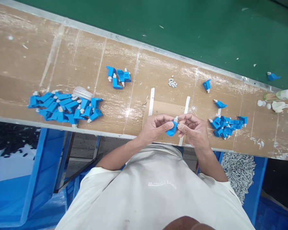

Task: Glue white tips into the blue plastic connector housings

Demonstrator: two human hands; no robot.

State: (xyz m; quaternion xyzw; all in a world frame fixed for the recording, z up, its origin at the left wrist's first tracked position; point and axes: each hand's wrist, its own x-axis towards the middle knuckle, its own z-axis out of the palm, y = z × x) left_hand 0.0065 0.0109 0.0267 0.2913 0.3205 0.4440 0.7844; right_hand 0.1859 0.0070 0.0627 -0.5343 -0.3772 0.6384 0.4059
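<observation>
Close to my body, over a cardboard sheet taped to the bench, I hold a small blue plastic part with a whitish knobbed tip pointing away from me. My left hand pinches its left side between thumb and fingers. The thumb and fingers of my right hand close on its right edge near the tip; whether a tiny piece sits between them is hidden. Beyond the sheet lies a little heap of small whitish pieces.
Many similar blue parts form a pile at left, beside a clear plastic cup, and another pile at right. A clear bottle lies far right. Below the bench, a blue bin contains grey pieces. A green surface runs behind.
</observation>
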